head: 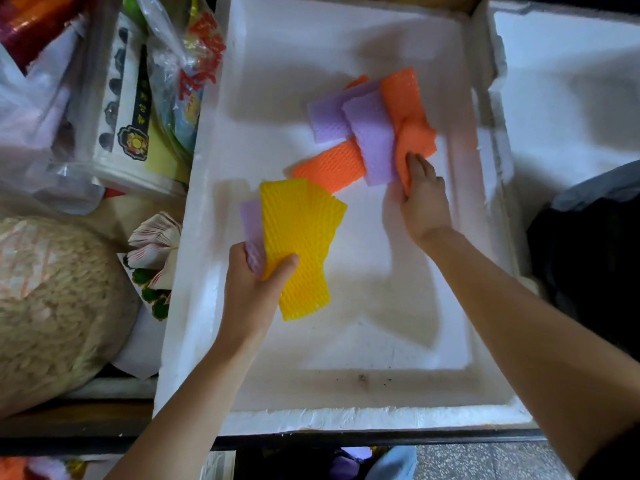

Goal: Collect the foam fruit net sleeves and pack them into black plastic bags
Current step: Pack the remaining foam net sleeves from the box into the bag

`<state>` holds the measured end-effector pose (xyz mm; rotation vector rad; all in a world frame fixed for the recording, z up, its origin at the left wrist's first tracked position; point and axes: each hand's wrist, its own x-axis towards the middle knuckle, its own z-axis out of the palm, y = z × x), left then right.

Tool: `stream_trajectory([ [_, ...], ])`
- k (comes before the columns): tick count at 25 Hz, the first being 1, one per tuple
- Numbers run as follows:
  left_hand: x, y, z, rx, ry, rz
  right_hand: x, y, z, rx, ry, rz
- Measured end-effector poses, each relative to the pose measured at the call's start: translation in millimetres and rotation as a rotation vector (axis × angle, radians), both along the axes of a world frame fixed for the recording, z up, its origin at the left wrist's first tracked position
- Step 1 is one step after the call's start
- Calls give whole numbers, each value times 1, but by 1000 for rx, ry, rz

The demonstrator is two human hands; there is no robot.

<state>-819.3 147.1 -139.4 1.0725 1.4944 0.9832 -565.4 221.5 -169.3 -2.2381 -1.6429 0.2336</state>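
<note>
yellow sleeves [301, 237] in left hand [254, 285]

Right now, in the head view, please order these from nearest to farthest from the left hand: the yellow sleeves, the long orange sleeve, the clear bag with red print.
1. Yellow sleeves: gripped by the left hand itself.
2. Long orange sleeve: lying in the foam box, ahead to the right.
3. Clear bag with red print: outside the box, far ahead.
</note>
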Motion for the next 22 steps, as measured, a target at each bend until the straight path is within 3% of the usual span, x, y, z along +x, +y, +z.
stream_trajectory([
  [7,-8,8,13,130,-66,49,-47,-90,24,18,2,484],
  [9,-7,8,16,159,-52,81,-47,-107,37,-60,175,392],
  [13,-1,12,21,136,-30,124,-54,-104,65,181,492,104],
  [15,6,13,24,76,-73,85,-74,-97,68,172,531,226],
  [18,13,12,26,-32,-259,10,-104,-97,62,53,417,569],
  [20,8,13,26,-19,-185,28,-104,-91,62,11,408,676],
  [22,0,15,28,7,-47,101,-96,-80,59,95,463,581],
])
